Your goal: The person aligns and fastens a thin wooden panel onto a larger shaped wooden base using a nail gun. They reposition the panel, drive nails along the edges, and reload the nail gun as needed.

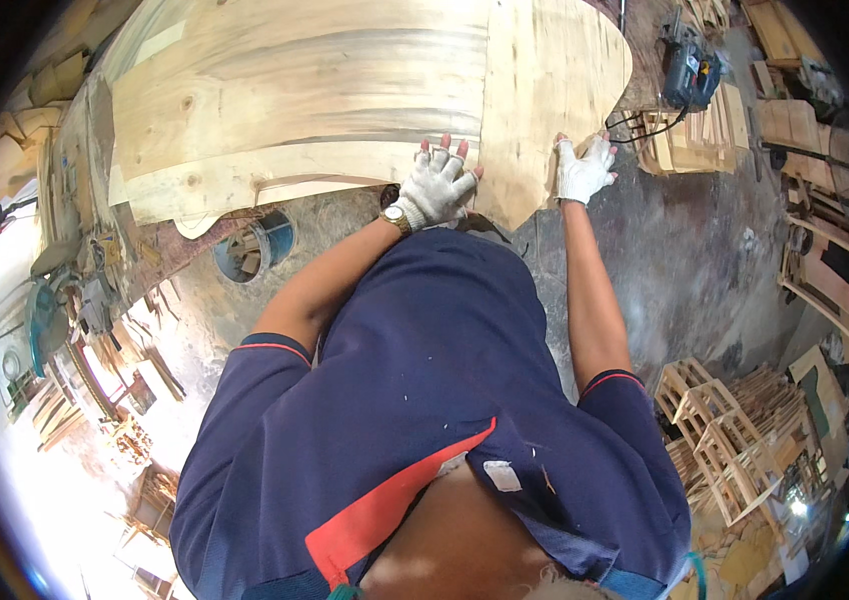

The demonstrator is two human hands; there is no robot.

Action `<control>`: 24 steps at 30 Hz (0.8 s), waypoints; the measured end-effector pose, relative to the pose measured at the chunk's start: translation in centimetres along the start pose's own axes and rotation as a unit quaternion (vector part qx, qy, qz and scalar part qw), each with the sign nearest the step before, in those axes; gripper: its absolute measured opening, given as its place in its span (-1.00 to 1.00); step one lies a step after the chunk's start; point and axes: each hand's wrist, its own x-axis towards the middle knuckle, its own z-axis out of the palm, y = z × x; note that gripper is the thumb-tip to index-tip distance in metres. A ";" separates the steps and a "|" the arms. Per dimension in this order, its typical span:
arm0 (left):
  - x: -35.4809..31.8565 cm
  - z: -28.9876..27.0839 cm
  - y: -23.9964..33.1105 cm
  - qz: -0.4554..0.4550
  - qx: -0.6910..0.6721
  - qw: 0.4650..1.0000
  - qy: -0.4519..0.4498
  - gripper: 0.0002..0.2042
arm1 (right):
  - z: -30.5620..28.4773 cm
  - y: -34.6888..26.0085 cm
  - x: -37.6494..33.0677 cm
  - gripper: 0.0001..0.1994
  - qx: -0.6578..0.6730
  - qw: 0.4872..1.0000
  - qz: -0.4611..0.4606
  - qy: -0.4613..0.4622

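A large pale plywood sheet (315,90) with dark grain streaks spreads across the top of the head view. Over its right end lies a lighter plywood piece (525,110) with a curved outer edge and a pointed near corner. My left hand (435,188), in a white fingerless glove with a watch at the wrist, rests palm down with spread fingers beside the seam between the two. At the curved right edge of the lighter piece is my right hand (586,172), gloved likewise. Its thumb and fingers are apart, and the fingertips touch the wood near that edge.
A blue and black power tool (690,75) with a black cable sits at the upper right, beside stacked wood pieces (700,135). A round bucket (270,245) stands under the sheet's near edge. Slatted wooden frames (720,440) are at the lower right. Wood scraps lie at the left.
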 end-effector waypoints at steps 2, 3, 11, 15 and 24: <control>0.0 0.0 0.0 0.003 0.002 1.000 -0.003 -0.15 | -0.1 0.0 -0.1 -0.07 0.013 1.000 0.003 -0.004; 0.0 0.0 0.0 0.005 0.006 1.000 -0.004 -0.16 | -0.2 0.0 -0.1 -0.09 0.026 1.000 0.007 -0.005; -0.1 -0.1 -0.1 0.011 0.003 1.000 -0.016 -0.18 | -0.1 -0.6 -0.2 -0.08 0.006 1.000 -0.008 0.026; -0.2 0.1 -0.1 0.011 0.001 1.000 -0.018 -0.19 | -0.1 -0.8 -0.3 -0.07 0.017 0.999 0.007 0.030; -0.2 -1.0 0.0 0.003 -0.009 1.000 -0.015 -0.20 | -0.9 -1.2 -0.5 -0.01 -0.009 1.000 -0.004 0.001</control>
